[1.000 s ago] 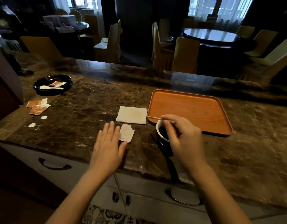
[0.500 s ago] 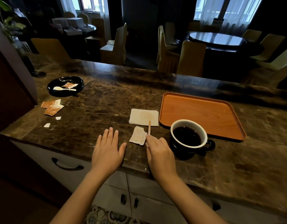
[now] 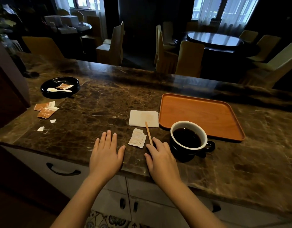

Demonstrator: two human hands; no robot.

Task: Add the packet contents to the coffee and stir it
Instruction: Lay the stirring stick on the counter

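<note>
A black cup with a white inside [image 3: 189,139] holds dark coffee and stands on the marble counter, its handle pointing right. Just left of it a thin wooden stir stick [image 3: 148,132] lies with its far end on a white napkin [image 3: 143,118]. A torn white packet [image 3: 137,138] lies flat between my hands. My right hand [image 3: 160,159] rests palm down, its fingertips at the stick's near end; whether they touch it I cannot tell. My left hand [image 3: 105,156] lies flat on the counter, fingers spread, holding nothing.
An orange tray [image 3: 199,116] sits behind the cup. At the far left stands a black dish [image 3: 59,87] with a white spoon and a packet. Torn orange packets [image 3: 45,109] and paper scraps lie near the left edge. Drawers are below the counter.
My right hand took the stick out of the cup, laid it on the counter by the napkin, and flattened beside it. My left hand stayed flat.
</note>
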